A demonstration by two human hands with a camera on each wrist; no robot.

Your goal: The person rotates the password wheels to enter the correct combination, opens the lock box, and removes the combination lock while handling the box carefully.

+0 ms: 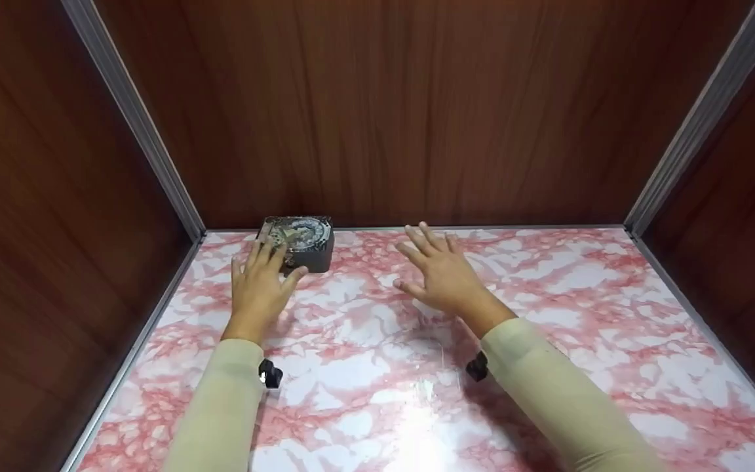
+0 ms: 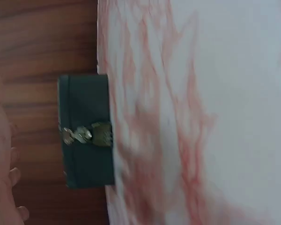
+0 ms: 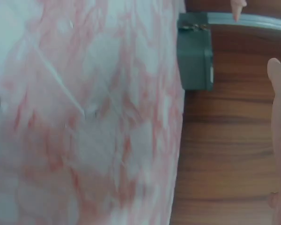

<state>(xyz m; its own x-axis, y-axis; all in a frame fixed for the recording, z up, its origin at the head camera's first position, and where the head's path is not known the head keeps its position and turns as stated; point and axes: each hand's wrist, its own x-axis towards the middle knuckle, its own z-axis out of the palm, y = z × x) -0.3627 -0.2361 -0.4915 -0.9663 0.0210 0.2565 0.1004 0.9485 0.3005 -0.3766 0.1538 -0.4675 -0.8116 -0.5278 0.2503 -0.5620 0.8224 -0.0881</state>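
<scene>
A dark grey-green box (image 1: 312, 260) with a patterned lid stands near the back wall, left of centre. In the left wrist view its front carries a metal clasp (image 2: 77, 135) with a small brass-coloured padlock (image 2: 102, 134) on it. My left hand (image 1: 258, 285) is spread with straight fingers just before the box, its fingertips overlapping the lid's near edge in the head view; whether they touch cannot be told. To the right of the box, my right hand (image 1: 444, 275) hovers over the tabletop, fingers spread and nothing in it. The right wrist view also shows the box (image 3: 194, 58).
The red-and-white marbled tabletop (image 1: 364, 328) is bounded by brown wood-grain panels (image 1: 377, 118) at the back and both sides. Metal rails run along the corners and edges. Black wrist devices (image 1: 271, 373) sit under both sleeves.
</scene>
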